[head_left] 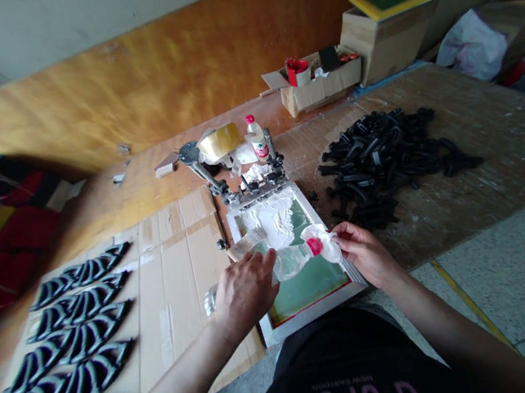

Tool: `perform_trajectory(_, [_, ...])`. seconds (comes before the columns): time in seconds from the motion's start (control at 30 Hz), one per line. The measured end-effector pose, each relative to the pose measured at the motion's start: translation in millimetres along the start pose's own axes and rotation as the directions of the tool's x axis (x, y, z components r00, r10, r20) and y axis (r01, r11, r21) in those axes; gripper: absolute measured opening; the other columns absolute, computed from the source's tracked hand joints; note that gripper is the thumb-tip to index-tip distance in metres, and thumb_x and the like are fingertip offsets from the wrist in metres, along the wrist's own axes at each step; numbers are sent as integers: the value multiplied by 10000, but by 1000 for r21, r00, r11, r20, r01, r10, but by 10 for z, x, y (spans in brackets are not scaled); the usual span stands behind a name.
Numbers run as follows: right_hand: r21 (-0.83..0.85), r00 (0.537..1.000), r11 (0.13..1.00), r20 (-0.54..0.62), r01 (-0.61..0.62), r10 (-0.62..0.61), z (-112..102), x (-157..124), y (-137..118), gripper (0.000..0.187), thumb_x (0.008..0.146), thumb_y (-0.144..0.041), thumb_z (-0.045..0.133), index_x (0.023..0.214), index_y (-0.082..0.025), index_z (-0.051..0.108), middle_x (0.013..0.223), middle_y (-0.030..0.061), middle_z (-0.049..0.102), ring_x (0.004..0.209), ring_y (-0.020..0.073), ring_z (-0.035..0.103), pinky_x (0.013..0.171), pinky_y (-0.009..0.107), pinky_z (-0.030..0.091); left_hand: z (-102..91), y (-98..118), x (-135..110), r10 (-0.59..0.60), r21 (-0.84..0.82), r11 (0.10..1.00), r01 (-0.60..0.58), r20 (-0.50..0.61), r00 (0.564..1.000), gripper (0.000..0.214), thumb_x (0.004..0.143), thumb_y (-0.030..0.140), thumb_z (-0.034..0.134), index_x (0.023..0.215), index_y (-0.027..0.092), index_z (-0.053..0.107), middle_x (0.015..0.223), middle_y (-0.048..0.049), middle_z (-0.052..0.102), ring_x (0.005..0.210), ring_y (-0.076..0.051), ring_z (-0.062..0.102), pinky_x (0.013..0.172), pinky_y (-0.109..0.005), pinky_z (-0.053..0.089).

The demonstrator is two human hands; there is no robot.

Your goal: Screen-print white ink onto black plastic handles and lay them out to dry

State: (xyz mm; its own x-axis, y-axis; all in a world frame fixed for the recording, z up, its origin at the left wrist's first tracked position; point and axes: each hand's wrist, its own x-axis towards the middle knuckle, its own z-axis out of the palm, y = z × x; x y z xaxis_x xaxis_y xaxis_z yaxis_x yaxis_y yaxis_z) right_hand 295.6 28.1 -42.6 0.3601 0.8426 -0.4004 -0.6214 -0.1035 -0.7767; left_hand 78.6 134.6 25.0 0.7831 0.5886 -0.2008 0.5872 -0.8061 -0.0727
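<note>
My left hand (pixel 247 290) is wrapped round a clear plastic bottle (pixel 295 261) with a red cap, which lies nearly level. At the cap end, my right hand (pixel 364 251) pinches a white cloth or tissue (pixel 331 248) against the bottle's neck. Both hands are above a framed green printing screen (pixel 296 327). White paste (pixel 271 220) is smeared over the screen's far half. A flat pale blade (pixel 245 245), perhaps a squeegee, lies just beyond my left hand, partly hidden by it.
A metal hinge clamp (pixel 259 191) holds the screen's far end. Behind it stands another red-capped bottle (pixel 257 140). Black curved parts form a pile (pixel 378 159) at right; others lie in rows (pixel 82 326) on cardboard (pixel 174 273) at left. An open carton (pixel 319 88) sits at the back.
</note>
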Motion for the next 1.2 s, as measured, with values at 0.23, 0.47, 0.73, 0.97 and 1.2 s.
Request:
perform_trajectory(0.23, [-16, 999, 999, 2, -34, 34, 26, 5, -7, 296, 571, -326, 856, 739, -193, 654, 689, -30, 595, 609, 93, 501, 570, 215, 403, -19, -14, 37, -59, -7, 998, 58, -9, 998, 358, 817, 279, 549, 1168, 216, 578, 931, -92, 673, 899, -289, 632, 635, -362, 485])
perform_trajectory(0.47, [37, 1000, 999, 0, -29, 29, 13, 33, 26, 266, 592, -296, 844, 758, -204, 657, 738, -24, 617, 663, 105, 532, 606, 219, 428, 33, 17, -11, 4, -38, 999, -5, -11, 1000, 359, 797, 281, 577, 1151, 218, 577, 972, -84, 686, 892, -277, 635, 658, -364, 494])
perform_trajectory(0.73, [75, 998, 996, 11, -55, 55, -10, 49, 59, 275, 575, -267, 854, 758, -201, 659, 733, -31, 604, 654, 88, 521, 590, 195, 418, 27, -13, -17, -46, -38, 998, 45, -31, 998, 362, 817, 289, 572, 1172, 220, 566, 1043, -94, 690, 939, -283, 642, 656, -361, 493])
perform_trajectory(0.97, [63, 998, 996, 23, -57, 56, 32, 41, 37, 270, 586, -277, 847, 768, -208, 659, 729, -33, 615, 650, 93, 534, 602, 205, 423, 108, -43, -23, -74, -140, 988, 65, -58, 996, 403, 781, 330, 644, 1165, 228, 575, 1028, -95, 696, 954, -302, 651, 683, -378, 513])
perform_trajectory(1.2, [31, 996, 999, 71, 43, -45, 76, 31, -13, 287, 625, -377, 811, 830, -240, 664, 810, 14, 671, 724, 183, 602, 671, 320, 479, 236, -248, -43, -56, -600, 800, -22, -111, 992, 624, 671, 459, 763, 1209, 205, 575, 1064, -102, 694, 937, -291, 662, 804, -403, 526])
